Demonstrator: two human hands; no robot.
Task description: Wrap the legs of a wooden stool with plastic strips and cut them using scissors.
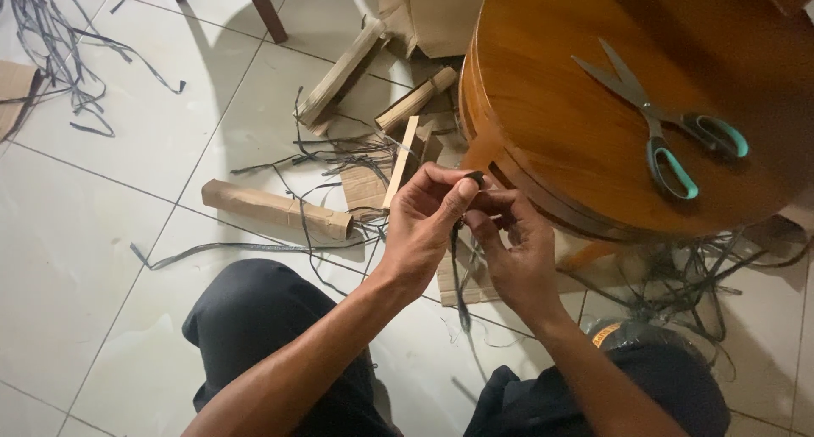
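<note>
Both hands pinched on a dark strip beside the round table.

Left hand (424, 225) and right hand (513, 250) close together, fingertips clamped on the strip (459, 267), its end hanging down between them, just off the table (551, 123) edge. Scissors (661, 123) flat on the table top. Cardboard tube (275, 208) and loose strips (59, 47) on the floor left of the table. No containers in view.

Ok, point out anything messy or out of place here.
Dark strips and torn cardboard pieces lie scattered across the tiled floor. Scissors rest on the round wooden table. Both hands, left hand and right hand, pinch one dark strip.
</note>
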